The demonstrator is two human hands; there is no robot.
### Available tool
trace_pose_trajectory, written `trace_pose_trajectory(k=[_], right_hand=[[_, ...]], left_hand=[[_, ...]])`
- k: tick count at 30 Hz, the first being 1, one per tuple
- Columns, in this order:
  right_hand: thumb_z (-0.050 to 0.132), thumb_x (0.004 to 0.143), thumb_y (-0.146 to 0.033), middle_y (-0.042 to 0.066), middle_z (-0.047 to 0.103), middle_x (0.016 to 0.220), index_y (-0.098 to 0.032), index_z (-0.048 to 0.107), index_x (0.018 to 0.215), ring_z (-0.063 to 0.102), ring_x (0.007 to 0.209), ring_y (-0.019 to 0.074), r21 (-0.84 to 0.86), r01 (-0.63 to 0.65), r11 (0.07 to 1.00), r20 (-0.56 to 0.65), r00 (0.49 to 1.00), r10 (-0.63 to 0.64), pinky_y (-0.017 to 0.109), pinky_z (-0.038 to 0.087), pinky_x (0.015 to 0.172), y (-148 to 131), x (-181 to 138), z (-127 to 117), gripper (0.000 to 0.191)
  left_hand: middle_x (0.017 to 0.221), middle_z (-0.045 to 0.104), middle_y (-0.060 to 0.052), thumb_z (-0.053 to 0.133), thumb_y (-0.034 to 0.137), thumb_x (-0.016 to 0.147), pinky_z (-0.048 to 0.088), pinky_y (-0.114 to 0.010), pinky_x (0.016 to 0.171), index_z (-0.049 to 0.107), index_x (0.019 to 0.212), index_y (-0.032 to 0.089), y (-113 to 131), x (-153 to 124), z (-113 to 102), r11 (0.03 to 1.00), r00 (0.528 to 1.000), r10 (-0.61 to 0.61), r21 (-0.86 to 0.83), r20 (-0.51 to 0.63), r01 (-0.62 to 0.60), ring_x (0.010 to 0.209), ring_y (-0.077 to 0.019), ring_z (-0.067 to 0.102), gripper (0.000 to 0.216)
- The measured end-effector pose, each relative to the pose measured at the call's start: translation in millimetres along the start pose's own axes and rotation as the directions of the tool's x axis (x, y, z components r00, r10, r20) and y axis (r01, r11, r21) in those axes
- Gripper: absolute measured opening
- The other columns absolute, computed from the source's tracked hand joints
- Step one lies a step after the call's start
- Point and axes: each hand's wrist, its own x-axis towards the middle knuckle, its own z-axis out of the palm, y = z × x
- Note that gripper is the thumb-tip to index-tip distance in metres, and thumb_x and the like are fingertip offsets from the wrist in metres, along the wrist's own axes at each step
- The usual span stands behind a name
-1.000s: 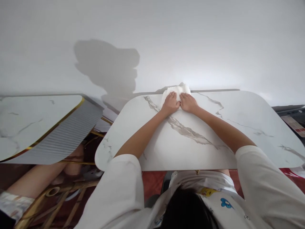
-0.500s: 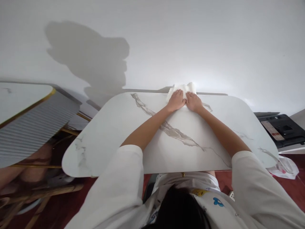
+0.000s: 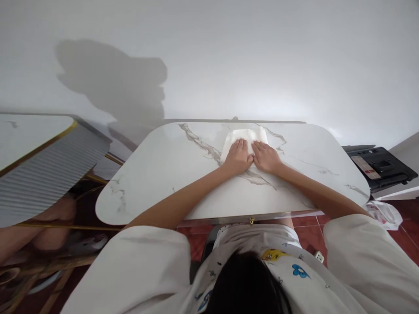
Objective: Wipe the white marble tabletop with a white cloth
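white marble-patterned surface [image 3: 183, 174] with grey veining carries the work. i see a white folded cloth [image 3: 244, 136] lying flat on it, toward the far edge and just short of the wall [image 3: 262, 56]. the left hand [image 3: 238, 157] and the right hand [image 3: 266, 158] rest side by side on the near part of the cloth, thumbs touching or nearly so. the fingers of both hands are stretched out flat and pressed palm-down on the cloth; they grip nothing and are not curled around it.

risks, in my judgement: the surface looks smooth and polished, so the cloth could slide under the palms instead of staying put if pressure is uneven. the cloth lies near the far edge, and a forward push could carry it against the wall or off the back. both arms are extended far, so downward force may be weak.

containers: none stand on the surface. to the right, beside it, sits a black device [image 3: 379, 165], its contents not visible. a white plastic bag [image 3: 384, 213] lies lower right; i cannot tell what it holds. a second marble-topped table [image 3: 36, 148] with ribbed edge stands left, well apart.
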Motion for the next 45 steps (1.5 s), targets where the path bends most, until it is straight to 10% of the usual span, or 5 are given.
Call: trace_pose_trajectory(k=[10,17,25,45], right_hand=[[0.036,0.092,-0.022,0.023,0.046,0.142,0.005,0.046,0.135,0.041,0.134,0.029,0.107,0.074,0.992,-0.022,0.997,-0.072,0.043,0.032,0.112,-83.3,-79.4,-27.5,0.052],[0.039,0.092,-0.021,0.022,0.048,0.141,0.002,0.049,0.134,0.043,0.133,0.0273,0.09,0.085,0.992,-0.067,0.995,-0.079,0.04,0.035,0.112,-83.4,-126.3,-40.0,0.049],[0.033,0.093,-0.022,0.02,0.051,0.139,0.001,0.05,0.132,0.046,0.131,0.0272,0.006,0.011,1.0,-0.085,0.996,-0.011,0.04,0.039,0.109,-38.6,-138.1,-38.5,0.049],[0.032,0.093,-0.021,0.016,0.044,0.145,-0.002,0.044,0.136,0.039,0.135,0.0253,0.062,-0.042,0.997,0.039,0.998,0.039,0.039,0.029,0.112,65.8,64.0,21.3,0.048]], left_hand=[[0.145,0.038,-0.029,0.035,0.031,0.089,0.03,-0.047,0.113,0.036,0.136,-0.01,31.5,-123.4,-46.4,0.999,0.997,-0.041,0.036,0.061,0.039,0.138,-0.036,0.033,0.063],[0.145,0.039,-0.028,0.038,0.031,0.088,0.032,-0.047,0.112,0.037,0.137,-0.008,72.3,-147.8,-58.0,0.998,0.995,-0.051,0.038,0.083,0.048,0.137,-0.0355,0.034,0.062],[0.144,0.038,-0.029,0.038,0.033,0.088,0.029,-0.046,0.113,0.036,0.137,-0.008,97.6,-103.3,-48.0,0.998,0.992,0.066,-0.031,0.107,-0.063,0.138,-0.0347,0.033,0.064],[0.148,0.031,-0.03,0.036,0.03,0.09,0.021,-0.047,0.115,0.031,0.138,-0.01,-12.5,86.0,14.5,0.998,0.997,-0.037,-0.048,0.064,0.04,0.14,-0.036,0.026,0.063]])
